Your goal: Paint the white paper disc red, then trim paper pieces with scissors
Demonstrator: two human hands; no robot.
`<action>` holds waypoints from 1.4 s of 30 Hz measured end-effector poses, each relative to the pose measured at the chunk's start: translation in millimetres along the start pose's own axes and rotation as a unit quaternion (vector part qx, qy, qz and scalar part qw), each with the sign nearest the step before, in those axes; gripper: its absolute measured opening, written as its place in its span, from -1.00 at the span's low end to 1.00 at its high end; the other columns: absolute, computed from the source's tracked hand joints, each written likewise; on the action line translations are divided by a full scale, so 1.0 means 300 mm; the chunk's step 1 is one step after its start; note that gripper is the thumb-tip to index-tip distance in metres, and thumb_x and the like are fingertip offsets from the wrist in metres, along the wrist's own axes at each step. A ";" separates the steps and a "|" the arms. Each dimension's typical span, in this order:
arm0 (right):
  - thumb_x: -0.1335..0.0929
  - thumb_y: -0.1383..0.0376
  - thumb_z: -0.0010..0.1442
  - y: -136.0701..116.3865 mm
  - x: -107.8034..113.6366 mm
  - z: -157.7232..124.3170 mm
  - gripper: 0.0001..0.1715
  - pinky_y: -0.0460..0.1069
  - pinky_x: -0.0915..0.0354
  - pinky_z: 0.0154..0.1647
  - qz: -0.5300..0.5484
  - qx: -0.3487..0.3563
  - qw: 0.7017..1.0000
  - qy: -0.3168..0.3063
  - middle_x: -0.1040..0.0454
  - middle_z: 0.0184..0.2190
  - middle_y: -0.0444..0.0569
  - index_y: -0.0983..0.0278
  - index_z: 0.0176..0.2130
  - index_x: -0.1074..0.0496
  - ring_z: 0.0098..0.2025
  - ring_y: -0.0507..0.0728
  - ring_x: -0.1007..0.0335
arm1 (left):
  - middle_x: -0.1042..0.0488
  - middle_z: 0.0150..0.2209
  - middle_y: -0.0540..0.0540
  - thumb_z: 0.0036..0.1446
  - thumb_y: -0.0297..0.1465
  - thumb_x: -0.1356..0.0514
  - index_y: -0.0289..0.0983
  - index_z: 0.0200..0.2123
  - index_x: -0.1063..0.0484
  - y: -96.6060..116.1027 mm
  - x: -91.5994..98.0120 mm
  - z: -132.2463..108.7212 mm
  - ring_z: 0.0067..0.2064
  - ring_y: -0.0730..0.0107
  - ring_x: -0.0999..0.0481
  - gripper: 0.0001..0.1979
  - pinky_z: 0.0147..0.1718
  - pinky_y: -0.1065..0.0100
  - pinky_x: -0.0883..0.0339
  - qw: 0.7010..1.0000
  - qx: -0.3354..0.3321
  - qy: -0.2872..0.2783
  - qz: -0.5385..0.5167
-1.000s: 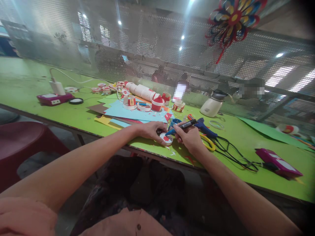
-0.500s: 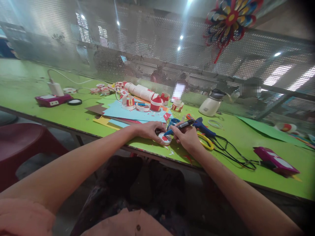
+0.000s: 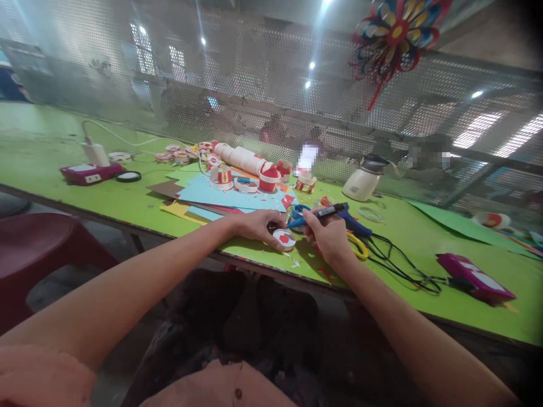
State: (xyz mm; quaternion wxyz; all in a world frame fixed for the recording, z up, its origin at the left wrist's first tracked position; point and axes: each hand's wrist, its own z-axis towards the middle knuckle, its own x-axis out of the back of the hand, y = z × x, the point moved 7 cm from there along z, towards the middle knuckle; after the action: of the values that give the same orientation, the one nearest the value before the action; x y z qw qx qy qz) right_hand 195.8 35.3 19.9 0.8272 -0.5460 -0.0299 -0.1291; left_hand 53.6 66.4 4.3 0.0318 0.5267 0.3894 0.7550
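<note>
Near the table's front edge, my left hand (image 3: 262, 225) grips a small round white disc (image 3: 283, 239) by its left side, thumb and fingers curved round it. A red patch marks the disc's centre, with small dark dots around it. My right hand (image 3: 328, 232) is closed on a marker (image 3: 330, 211) with a dark barrel and blue front end. Its tip points left at the disc's upper right rim; whether it touches cannot be made out. Behind the marker lie a blue tape roll (image 3: 299, 212) and a blue glue gun (image 3: 355, 222).
Yellow-handled scissors (image 3: 358, 246) and black cords lie right of my right hand. Coloured paper sheets (image 3: 237, 195) bear red-and-white paper cups (image 3: 268, 178). A kettle (image 3: 362, 180) stands farther back. Purple power blocks (image 3: 477, 278) sit at both sides; a red stool (image 3: 38, 243) is left.
My right hand has shifted a little right with the marker, drawing its tip from the disc's middle to its upper right rim. My left hand and the disc stay put.
</note>
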 end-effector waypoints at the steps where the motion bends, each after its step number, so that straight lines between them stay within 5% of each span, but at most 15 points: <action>1: -0.42 0.02 0.03 0.003 0.006 0.002 -0.63 -0.10 -0.09 -0.75 0.007 -0.006 1.000 0.011 -0.32 -0.73 -0.22 0.25 -0.44 -0.33 -0.75 -0.01 -0.16 | -0.28 -0.33 -0.01 -0.19 0.02 -0.31 -0.27 -0.29 -0.38 0.002 0.000 -0.001 -0.26 0.37 -0.25 -0.47 -0.29 0.39 -0.12 1.000 0.000 -0.001 -0.004; 33: -0.40 0.00 0.03 0.008 -0.022 -0.002 -0.61 -0.08 -0.11 -0.72 -0.054 -0.010 0.998 -0.043 -0.32 -0.73 -0.19 0.26 -0.45 -0.34 -0.75 -0.01 -0.15 | -0.32 -0.31 -0.02 -0.20 -0.01 -0.33 -0.26 -0.26 -0.42 0.004 -0.003 0.002 -0.25 0.36 -0.27 -0.48 -0.28 0.38 -0.14 1.000 -0.002 0.005 -0.023; 42: -0.41 -0.03 0.00 -0.001 -0.019 0.003 -0.51 -0.09 -0.06 -0.72 -0.088 -0.018 0.996 -0.025 -0.27 -0.76 -0.17 0.27 -0.64 -0.29 -0.74 -0.04 -0.10 | -0.30 -0.31 -0.01 -0.19 -0.02 -0.33 -0.27 -0.25 -0.40 -0.002 -0.005 0.000 -0.26 0.37 -0.26 -0.48 -0.28 0.38 -0.15 1.000 -0.005 0.006 -0.017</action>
State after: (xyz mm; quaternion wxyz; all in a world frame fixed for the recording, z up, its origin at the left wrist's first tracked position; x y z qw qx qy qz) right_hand 190.2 37.1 19.4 0.8014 -0.5595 -0.0958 -0.1885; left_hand 54.0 66.1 2.9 0.0447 0.5157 0.3946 0.7592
